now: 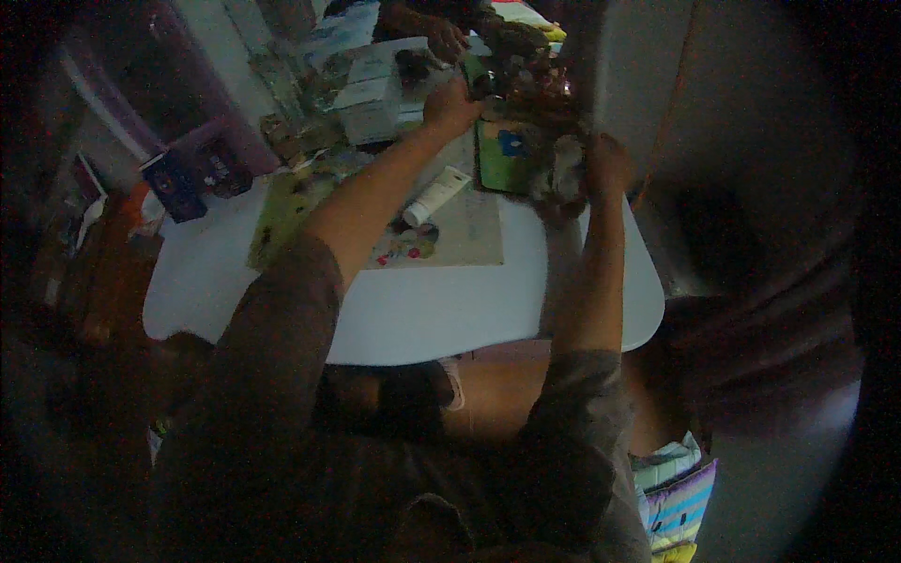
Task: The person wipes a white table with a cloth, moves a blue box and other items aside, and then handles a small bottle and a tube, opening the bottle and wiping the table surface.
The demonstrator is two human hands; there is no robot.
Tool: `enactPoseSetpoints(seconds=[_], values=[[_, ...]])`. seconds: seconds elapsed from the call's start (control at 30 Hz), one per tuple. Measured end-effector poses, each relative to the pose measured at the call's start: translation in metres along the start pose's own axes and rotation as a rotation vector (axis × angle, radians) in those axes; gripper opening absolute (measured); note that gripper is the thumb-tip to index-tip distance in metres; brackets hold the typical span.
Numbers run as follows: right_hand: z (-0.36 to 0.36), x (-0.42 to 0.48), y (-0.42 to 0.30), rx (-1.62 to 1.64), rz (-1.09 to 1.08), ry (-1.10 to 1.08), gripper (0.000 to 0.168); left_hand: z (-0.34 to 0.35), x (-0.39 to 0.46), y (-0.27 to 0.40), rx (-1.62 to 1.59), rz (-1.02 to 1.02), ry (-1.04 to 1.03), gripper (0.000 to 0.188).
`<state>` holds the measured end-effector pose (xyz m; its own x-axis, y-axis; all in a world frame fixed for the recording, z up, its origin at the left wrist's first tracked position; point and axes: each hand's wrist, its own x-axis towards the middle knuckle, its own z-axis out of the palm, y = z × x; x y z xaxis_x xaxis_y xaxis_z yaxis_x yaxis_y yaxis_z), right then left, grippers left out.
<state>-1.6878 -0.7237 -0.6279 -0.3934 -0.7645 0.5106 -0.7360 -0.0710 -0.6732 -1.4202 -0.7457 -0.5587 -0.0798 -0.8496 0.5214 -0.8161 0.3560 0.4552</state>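
Both my arms reach to the far side of a white table (436, 310). My left hand (450, 109) is at the left edge of a dark green object (479, 77); whether its fingers grip it is too dim to tell. My right hand (609, 165) is beside a pale, blurred item (566, 165) at the right; its fingers are unclear. Between the hands stands a green container (503, 155) with a blue patch. A white squeeze tube (436, 195) lies nearer, on a beige printed sheet (471, 236).
Another person's hand (443, 39) is at the far edge, near my left hand. White boxes (369, 102) stand at the back left. A dark blue printed box (174, 184) is at the table's left edge. A striped cushion (679, 503) lies low at the right.
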Motion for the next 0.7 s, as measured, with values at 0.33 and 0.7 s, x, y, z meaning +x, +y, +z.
enactPoseSetpoints(seconds=[0.33, 0.7], values=[[-0.023, -0.029, -0.062, 0.052, 0.136, -0.060, 0.053, 0.097, 0.034, -0.014, -0.028, -0.276, 0.039, 0.099], [-0.024, -0.036, -0.091, 0.338, 0.069, -0.054, 0.047, -0.011, 0.003, -0.056, -1.286, -0.492, -0.278, 0.047]])
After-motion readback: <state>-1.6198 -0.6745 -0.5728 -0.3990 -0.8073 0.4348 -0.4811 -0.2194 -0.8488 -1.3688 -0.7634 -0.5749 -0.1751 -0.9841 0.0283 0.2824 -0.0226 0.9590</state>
